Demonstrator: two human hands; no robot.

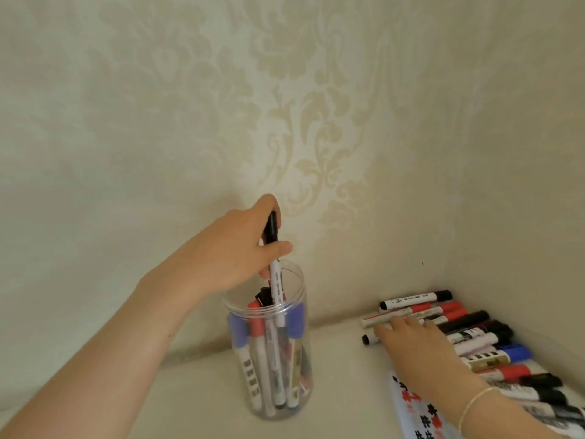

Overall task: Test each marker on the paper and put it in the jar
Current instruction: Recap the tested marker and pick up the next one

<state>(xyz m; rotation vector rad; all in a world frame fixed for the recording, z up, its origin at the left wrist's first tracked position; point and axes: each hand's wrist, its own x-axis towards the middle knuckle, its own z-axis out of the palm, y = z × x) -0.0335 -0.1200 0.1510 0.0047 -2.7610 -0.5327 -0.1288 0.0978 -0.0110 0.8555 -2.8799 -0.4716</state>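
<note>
A clear plastic jar stands upright on the pale table, holding several markers with blue, red and black caps. My left hand hovers over its mouth, shut on a white marker with a black cap, held upright with its lower end inside the jar. My right hand lies flat, fingers spread, on a row of loose markers at the right. Whether it grips one I cannot tell. The paper, marked with red and black strokes, lies under my right forearm.
The patterned cream wall rises right behind the jar and the markers, with a second wall closing the corner at the right. The marker row runs diagonally toward the lower right edge of view.
</note>
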